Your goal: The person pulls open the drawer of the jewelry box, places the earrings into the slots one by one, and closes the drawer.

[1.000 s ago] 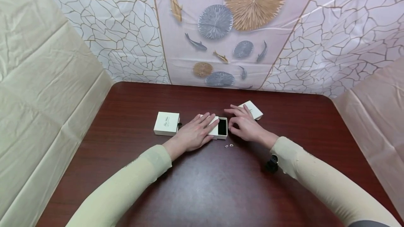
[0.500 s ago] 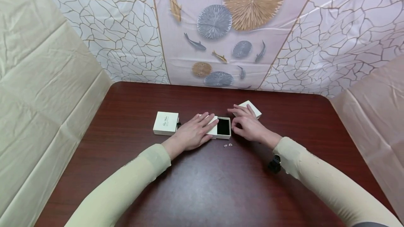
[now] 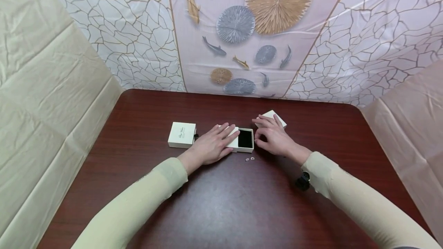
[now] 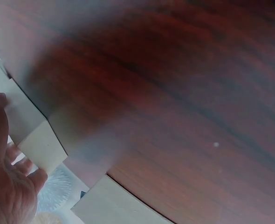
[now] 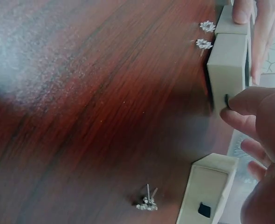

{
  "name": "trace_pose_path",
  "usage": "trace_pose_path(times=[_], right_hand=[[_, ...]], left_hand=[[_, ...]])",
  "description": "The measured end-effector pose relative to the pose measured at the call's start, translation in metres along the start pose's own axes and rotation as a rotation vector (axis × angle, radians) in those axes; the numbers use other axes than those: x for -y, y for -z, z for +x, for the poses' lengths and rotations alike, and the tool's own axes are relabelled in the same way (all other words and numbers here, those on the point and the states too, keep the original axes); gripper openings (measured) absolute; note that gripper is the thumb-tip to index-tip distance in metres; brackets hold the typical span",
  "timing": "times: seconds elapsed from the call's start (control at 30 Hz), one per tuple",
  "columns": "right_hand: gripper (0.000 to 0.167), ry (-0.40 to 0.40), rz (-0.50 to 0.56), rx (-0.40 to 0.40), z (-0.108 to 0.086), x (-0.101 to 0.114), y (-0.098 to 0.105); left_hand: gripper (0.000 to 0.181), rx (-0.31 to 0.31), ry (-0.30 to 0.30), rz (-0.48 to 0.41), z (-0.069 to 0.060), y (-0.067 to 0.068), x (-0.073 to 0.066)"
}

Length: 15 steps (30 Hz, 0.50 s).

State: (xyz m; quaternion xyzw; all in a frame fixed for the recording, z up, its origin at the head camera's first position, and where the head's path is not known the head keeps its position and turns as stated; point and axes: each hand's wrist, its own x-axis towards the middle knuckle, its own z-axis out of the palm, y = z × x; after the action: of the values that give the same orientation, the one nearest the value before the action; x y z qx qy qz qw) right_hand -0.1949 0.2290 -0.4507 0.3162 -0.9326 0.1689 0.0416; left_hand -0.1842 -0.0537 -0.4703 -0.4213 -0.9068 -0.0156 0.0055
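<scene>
A white box (image 3: 233, 133) sits mid-table with its drawer (image 3: 245, 140) slid partly out to the right, black lining showing. My left hand (image 3: 212, 146) lies over the box's sleeve, fingers spread across its top. At the drawer's right end, my right hand (image 3: 274, 140) pinches a small black pull tab (image 5: 227, 101) between thumb and index finger. Two small sparkly earrings (image 3: 250, 159) lie on the table in front of the drawer; in the right wrist view they are flower-shaped (image 5: 204, 44).
A closed white box with lettering (image 3: 182, 133) stands at left. Another white box (image 3: 277, 117) sits angled behind my right hand. In the right wrist view, more sparkly jewellery (image 5: 147, 203) lies on the dark red table (image 3: 221, 203). Patterned cloth hangs behind.
The drawer has come further out to the right, with my right hand moving right along with it. My left hand has stayed on the sleeve.
</scene>
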Motion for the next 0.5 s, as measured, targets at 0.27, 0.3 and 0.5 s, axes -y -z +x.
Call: trace_pose_path(times=[0.27, 0.3, 0.5], right_hand=[[0.015, 0.052, -0.062, -0.121, -0.020, 0.010, 0.010], [0.015, 0.067, -0.071, -0.135, -0.023, 0.013, 0.010], [0.015, 0.150, -0.108, -0.187, -0.039, 0.028, 0.007]], left_hand=[[0.064, 0.001, -0.002, 0.011, 0.000, 0.000, 0.000], [0.064, 0.002, -0.001, 0.012, 0.000, 0.000, 0.000], [0.064, 0.004, -0.001, 0.000, -0.001, 0.001, 0.000]])
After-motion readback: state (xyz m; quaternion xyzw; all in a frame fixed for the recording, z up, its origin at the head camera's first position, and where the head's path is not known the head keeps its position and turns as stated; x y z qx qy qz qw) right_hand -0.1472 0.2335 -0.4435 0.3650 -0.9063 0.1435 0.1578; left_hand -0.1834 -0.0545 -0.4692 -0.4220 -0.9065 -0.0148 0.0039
